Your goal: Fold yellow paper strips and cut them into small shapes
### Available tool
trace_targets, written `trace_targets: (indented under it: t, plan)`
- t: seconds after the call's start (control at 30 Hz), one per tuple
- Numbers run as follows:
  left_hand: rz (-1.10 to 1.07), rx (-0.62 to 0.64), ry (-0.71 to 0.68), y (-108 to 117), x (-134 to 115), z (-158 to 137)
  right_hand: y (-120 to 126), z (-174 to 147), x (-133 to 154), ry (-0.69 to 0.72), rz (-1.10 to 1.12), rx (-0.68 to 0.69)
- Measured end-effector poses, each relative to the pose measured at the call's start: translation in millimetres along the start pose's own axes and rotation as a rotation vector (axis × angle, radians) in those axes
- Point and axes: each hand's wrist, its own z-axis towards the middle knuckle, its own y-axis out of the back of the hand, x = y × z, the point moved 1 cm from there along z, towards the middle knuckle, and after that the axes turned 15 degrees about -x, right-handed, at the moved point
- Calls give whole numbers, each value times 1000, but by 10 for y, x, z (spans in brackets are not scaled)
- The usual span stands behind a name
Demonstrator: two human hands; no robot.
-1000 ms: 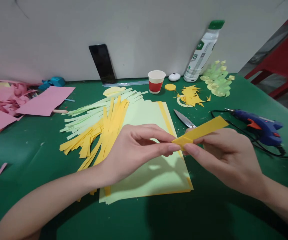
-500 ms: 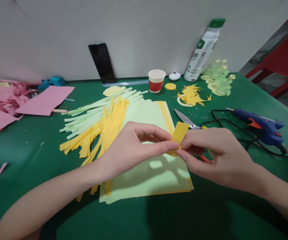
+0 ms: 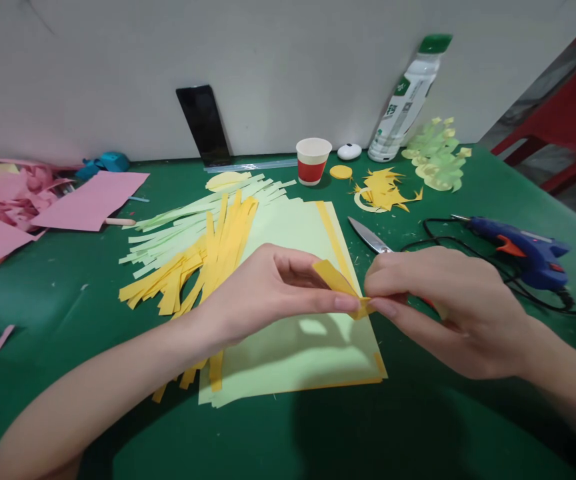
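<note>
A folded yellow paper strip (image 3: 337,277) is pinched between the fingers of my left hand (image 3: 278,287), one end sticking up toward the left. My right hand (image 3: 443,307) grips the short other end of the same strip between thumb and forefinger. Both hands hover above light green paper sheets (image 3: 293,360) that have yellow sheet edges showing among them. To the left lie long yellow paper strips (image 3: 228,233) and light green strips (image 3: 163,230). A pair of scissors (image 3: 367,233) lies behind my right hand, which hides most of its handles.
A red and white paper cup (image 3: 313,163) stands near the wall, left of a leaning bottle (image 3: 405,107). At right lies a blue glue gun (image 3: 518,250) with its cord. Yellow scraps (image 3: 385,190), pink paper (image 3: 93,200) and a leaning black phone-like slab (image 3: 204,125) are also there.
The strip's free end has tipped from upright right to slanting left. My right hand has shifted slightly right and turned, holding the strip's short end.
</note>
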Motion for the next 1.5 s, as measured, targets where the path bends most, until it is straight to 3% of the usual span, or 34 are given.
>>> trace_targets:
  t: [0.2,0.5,0.57,0.73,0.9,1.03,1.2,1.5]
  plan:
    - [64,-44,-29,-21,-22,-22,-6,4,-2,6,-12,12]
    - [230,-154,-275,-37,-82,-59,-39,8,8,-106,-3,67]
    - [264,-178,-337,-39,-64,-62,-64,4,9,-167,21,82]
    - [273,-315,-541,-62,10,-92,-119,12,22,-473,199,117]
    - [119,-232,-531,-80,17,-87,-100,29,49,-650,306,6]
    - [197,-165,-540,-98,1,-83,-81,13,75,-693,328,-110]
    - [175,-192,-621,-120,40,-90,-110,-11,92,-743,413,-111]
    - [233,-168,-972,-69,24,-59,-103,-134,70,-920,887,-45]
